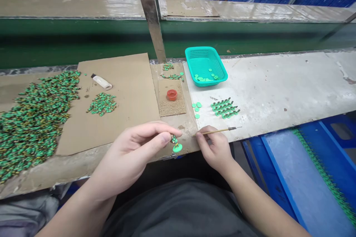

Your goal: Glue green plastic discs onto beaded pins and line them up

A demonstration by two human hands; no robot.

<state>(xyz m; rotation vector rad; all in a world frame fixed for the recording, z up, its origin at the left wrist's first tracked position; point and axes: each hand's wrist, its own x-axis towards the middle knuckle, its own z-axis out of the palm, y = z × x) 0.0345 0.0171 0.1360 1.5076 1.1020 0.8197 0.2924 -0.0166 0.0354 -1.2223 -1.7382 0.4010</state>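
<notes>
Between the thumb and forefinger of my left hand [139, 152] is a small green figurine [175, 140] with a flat round green base at its lower end. My right hand [215, 150] is closed on a thin brush [218, 131], whose tip points right, away from the figurine. Beyond the hands, a small red cup [171, 94] stands on a piece of corrugated cardboard. Several loose green discs [197, 109] lie on the white surface, next to rows of upright figurines on bases [225, 108].
A large heap of small green pieces [36, 114] covers the left; a smaller pile [102, 104] and a white bottle [101, 81] lie on cardboard [133, 92]. A teal basket [206, 63] holds green discs. A metal post [151, 14] rises behind. Blue crates [278, 185] stand lower right.
</notes>
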